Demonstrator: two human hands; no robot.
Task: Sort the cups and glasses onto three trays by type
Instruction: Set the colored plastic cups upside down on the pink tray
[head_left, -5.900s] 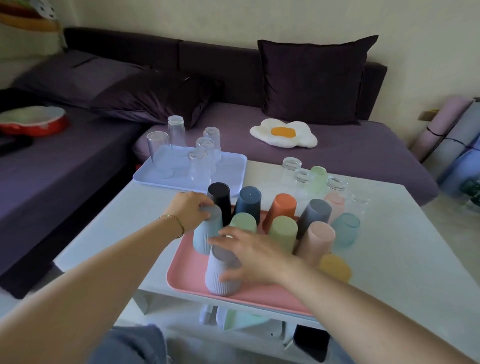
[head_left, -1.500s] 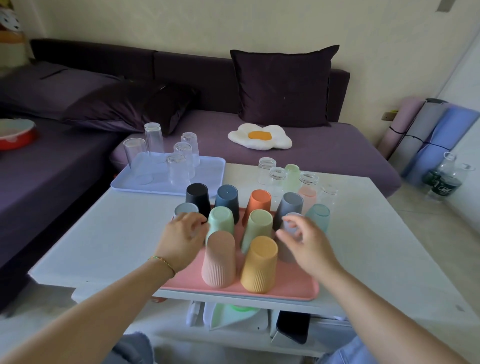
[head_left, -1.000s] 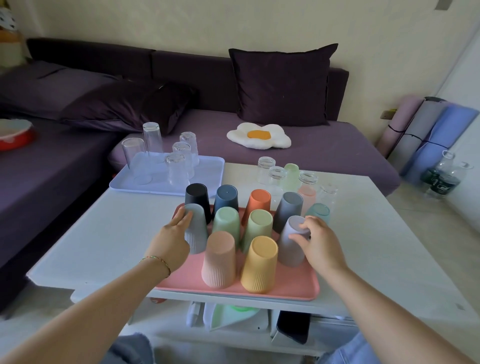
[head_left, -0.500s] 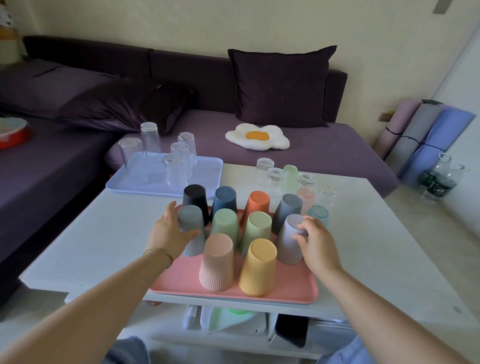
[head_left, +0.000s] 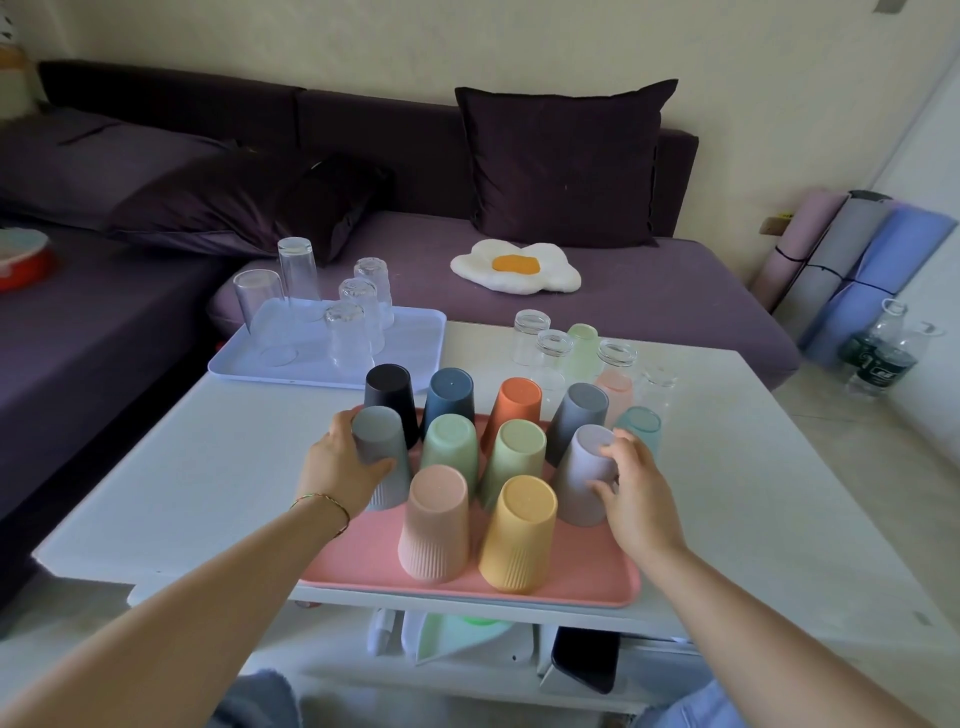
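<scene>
A grey cup (head_left: 382, 457) at the left of the pink tray (head_left: 587, 577) in mid-frame is gripped by the left hand (head_left: 340, 467). A lilac cup (head_left: 584, 475) at the tray's right is gripped by the right hand (head_left: 636, 493). Clear glasses (head_left: 350, 338) are held on a blue tray (head_left: 410, 338) at the bench's (head_left: 208, 467) upper left.

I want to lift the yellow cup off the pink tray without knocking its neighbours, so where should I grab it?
Probably grip the yellow cup around its upturned base, coming from above: it stands upside down, with the peach cup close on its left and a green cup behind.
</scene>
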